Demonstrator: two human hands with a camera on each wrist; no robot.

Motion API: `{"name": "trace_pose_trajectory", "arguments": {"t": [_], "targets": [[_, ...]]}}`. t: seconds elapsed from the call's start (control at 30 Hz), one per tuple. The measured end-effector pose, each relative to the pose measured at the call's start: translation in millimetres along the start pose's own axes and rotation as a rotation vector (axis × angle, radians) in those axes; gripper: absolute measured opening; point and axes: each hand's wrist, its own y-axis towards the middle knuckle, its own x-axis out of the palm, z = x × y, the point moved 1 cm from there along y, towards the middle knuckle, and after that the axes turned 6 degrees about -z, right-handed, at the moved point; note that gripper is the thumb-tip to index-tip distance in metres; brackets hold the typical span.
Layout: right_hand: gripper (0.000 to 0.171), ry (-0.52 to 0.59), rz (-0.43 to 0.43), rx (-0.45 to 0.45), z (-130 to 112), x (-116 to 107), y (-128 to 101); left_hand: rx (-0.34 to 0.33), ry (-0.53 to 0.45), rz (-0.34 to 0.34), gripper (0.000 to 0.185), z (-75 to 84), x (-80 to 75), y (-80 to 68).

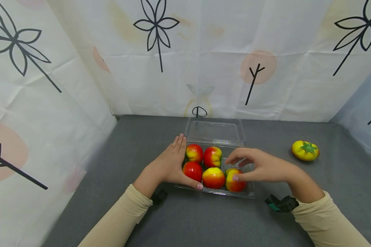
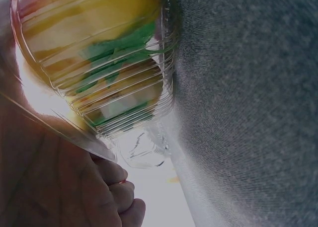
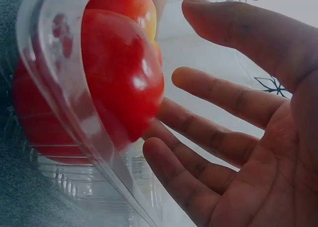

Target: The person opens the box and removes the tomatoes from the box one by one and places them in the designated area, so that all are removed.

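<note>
Resting flat against the left wall of the clear box [image 1: 235,193] mid-desk [image 1: 111,212], the left hand [image 1: 170,164] has straight fingers. The right hand [image 1: 262,168], relaxed and holding nothing, touches a red-yellow fruit [image 1: 235,181] inside.
</note>
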Motion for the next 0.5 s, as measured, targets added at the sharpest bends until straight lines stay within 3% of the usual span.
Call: {"name": "trace_pose_trajectory", "arguments": {"t": [0.5], "targets": [[0.033, -0.025, -0.033, 0.004, -5.5, 5.1, 0.0, -0.002, -0.016, 0.005, 0.153, 0.4, 1.0, -1.8]]}}
